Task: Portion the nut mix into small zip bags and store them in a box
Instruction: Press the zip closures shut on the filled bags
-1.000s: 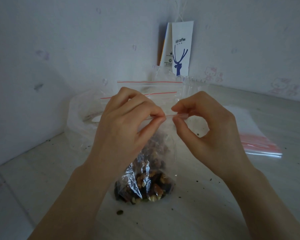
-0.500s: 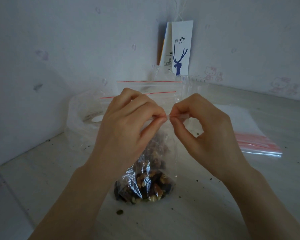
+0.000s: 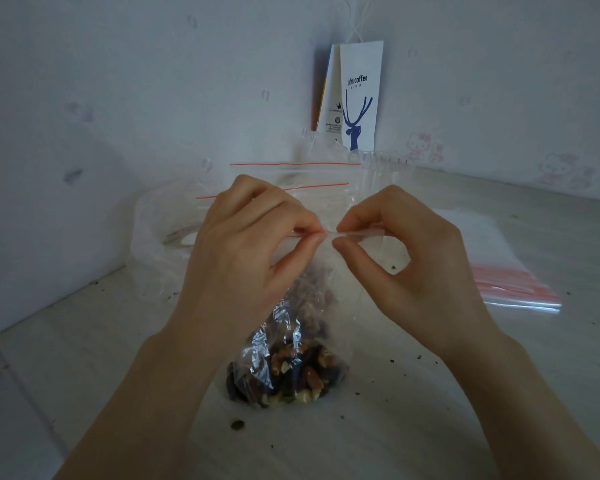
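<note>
A small clear zip bag [image 3: 340,306] stands upright on the table in front of me, its bottom filled with nut mix [image 3: 291,375]. My left hand [image 3: 250,251] pinches the bag's red-lined zip strip between thumb and fingers. My right hand [image 3: 406,258] pinches the same strip just to the right, the fingertips of both hands nearly touching. Behind my hands stand two more zip bags [image 3: 291,174] with red zip lines, inside a clear plastic box [image 3: 146,237].
A flat stack of empty zip bags [image 3: 510,271] lies at the right. A white paper coffee bag [image 3: 357,98] with a blue deer leans in the wall corner. Nut crumbs [image 3: 236,424] are scattered over the pale table [image 3: 430,427]. Walls close in at left and back.
My right hand slid left along the zip strip toward my left hand, then eased slightly right again. The bag and my left hand stayed in place.
</note>
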